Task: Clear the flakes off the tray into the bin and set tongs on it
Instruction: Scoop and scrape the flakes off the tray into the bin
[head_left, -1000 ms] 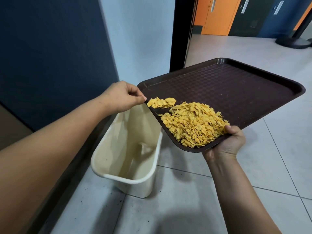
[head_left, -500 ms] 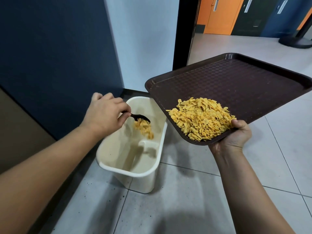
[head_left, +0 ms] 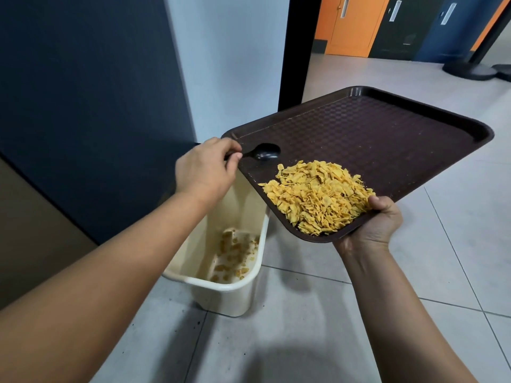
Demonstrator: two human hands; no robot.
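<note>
A dark brown tray (head_left: 387,139) is held tilted in the air over a cream bin (head_left: 226,291) on the floor. My right hand (head_left: 373,222) grips the tray's near edge, thumb on top beside a heap of yellow flakes (head_left: 318,194). My left hand (head_left: 207,167) pinches the handle of a black spoon (head_left: 265,152); the empty bowl rests on the tray's left corner, just left of the heap. Some flakes (head_left: 232,255) lie on the bin's bottom. No tongs are in view.
A dark blue panel (head_left: 83,92) and a pale wall (head_left: 226,59) stand behind the bin, with a black door frame (head_left: 296,51) beside them. Grey floor tiles (head_left: 304,327) spread to the right. Orange and dark doors (head_left: 356,23) and a black stand base (head_left: 470,67) are far back.
My left hand tipped a spoonful of flakes into the bin, then brought the empty spoon back up onto the tray's left corner. Flakes now lie in the bin.
</note>
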